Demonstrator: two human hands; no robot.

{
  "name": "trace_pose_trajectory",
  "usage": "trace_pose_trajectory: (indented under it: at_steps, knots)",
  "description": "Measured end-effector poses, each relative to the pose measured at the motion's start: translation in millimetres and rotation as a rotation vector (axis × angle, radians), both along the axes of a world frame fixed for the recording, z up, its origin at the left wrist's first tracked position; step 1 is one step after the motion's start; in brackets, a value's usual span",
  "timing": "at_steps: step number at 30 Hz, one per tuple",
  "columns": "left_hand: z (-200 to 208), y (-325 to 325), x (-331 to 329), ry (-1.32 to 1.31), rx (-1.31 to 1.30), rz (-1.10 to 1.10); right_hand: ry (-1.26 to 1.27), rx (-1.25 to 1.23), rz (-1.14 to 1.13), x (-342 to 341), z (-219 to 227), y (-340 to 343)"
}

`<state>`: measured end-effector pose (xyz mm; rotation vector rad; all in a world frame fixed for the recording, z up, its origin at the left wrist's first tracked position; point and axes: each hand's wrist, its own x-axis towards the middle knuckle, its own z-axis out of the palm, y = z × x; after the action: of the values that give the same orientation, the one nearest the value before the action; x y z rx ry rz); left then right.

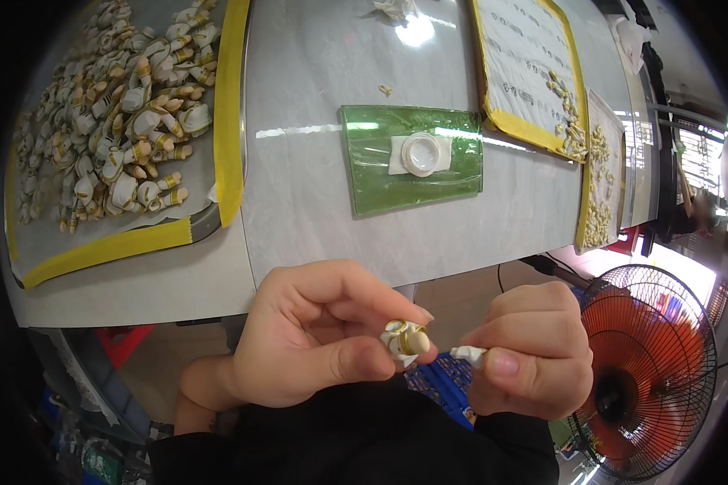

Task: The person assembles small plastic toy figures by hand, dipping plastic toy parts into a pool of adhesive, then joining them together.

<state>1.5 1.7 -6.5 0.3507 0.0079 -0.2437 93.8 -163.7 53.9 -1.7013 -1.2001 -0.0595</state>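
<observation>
My left hand (323, 335) pinches a small white figurine body (406, 341) with gold trim and a pale peg-like end, between thumb and fingers. Just to its right, my right hand (534, 352) is closed on a small white piece (467, 354), its tip pointing toward the figurine body; a narrow gap separates the two. Both hands are held in front of the table's near edge, above my lap. Beyond them, a green slab (412, 190) lies on the table, bearing a white pad with a small round white dish (421, 153) that holds something pale.
At the left, a yellow-taped tray (231, 121) holds a heap of similar white and gold figurine parts. Yellow-edged trays (534, 145) with small gold-and-white pieces stand at the right. A tiny gold piece (385, 90) lies behind the slab. An orange-bladed fan (651, 364) stands close by my right hand.
</observation>
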Motion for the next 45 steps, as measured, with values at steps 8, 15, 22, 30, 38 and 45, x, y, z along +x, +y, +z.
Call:
trace_pose_trajectory:
  at_steps: [8,15,22,30,38,45]
  knots:
    - [-3,-3,-3,0.055,-0.089,-0.018,-0.17,-0.033,-0.069,-4,-7,11]
    - [17,-3,3,0.328,0.088,-0.063,-0.203,-0.03,-0.079,-4,-6,10]
    - [17,0,4,0.359,0.058,-0.101,-0.217,-0.024,-0.041,-2,-10,13]
    - [11,5,0,0.305,0.028,-0.149,-0.19,-0.065,-0.097,7,-5,7]
    - [9,5,1,0.285,-0.014,-0.107,-0.269,-0.291,-0.282,49,-31,17]
    - [8,7,2,0.335,-0.124,-0.104,-0.362,-0.355,-0.225,60,-43,23]
